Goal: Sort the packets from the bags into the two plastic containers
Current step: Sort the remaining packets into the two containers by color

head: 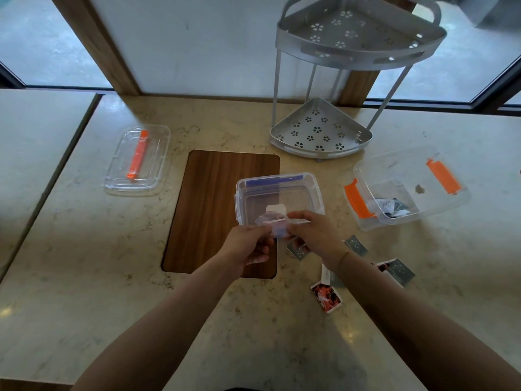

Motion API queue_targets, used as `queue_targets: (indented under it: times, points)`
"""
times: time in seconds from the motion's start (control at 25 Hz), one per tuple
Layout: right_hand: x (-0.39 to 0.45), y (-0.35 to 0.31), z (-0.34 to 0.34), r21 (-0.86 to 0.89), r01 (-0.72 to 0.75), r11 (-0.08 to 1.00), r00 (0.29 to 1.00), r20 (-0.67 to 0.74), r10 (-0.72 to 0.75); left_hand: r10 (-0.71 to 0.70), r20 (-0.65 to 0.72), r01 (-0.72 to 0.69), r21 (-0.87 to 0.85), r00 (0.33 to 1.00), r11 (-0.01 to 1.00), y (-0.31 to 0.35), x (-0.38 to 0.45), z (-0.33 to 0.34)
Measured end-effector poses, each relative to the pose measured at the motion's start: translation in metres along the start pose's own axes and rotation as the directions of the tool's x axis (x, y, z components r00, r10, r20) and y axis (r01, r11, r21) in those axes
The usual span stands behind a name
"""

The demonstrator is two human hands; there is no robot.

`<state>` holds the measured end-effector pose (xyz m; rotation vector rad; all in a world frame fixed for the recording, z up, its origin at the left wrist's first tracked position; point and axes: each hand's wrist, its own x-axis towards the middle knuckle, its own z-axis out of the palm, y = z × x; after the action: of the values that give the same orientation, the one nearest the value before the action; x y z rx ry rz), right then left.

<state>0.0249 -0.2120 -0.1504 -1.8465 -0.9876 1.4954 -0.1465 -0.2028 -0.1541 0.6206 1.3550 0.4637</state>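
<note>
Close to the person, a few packets (327, 296) lie on the counter (84, 277), some red and black, some grey with dots. Just past them, two hands hold a small clear bag (275, 224) up between them. The left hand (249, 245) pinches the bag's left side with its fingers shut tight on it. The right hand (313, 231) pinches the right side the same way. The bag hangs over the near edge of a clear box with blue clips (277, 197), which sits partly on a brown board (214, 210). To the right sits a box with orange clips (406, 187), with dark packets inside. Far left lies a lid (136, 160). At the back stands a grey rack (332, 108)
</note>
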Motion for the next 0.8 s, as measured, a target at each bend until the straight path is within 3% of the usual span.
queue_targets:
  times: [0.28,0.8]
  points:
    - [-0.027,-0.001,-0.001,-0.047,0.070,0.996,0.998,-0.001,-0.070,0.087,-0.005,-0.087,0.017,0.996,0.996,-0.009,-0.026,0.000]
    - [-0.056,0.020,0.006,-0.061,0.112,0.992,0.994,-0.008,-0.112,0.296,0.094,-0.311,0.253,0.950,0.916,-0.040,-0.048,-0.010]
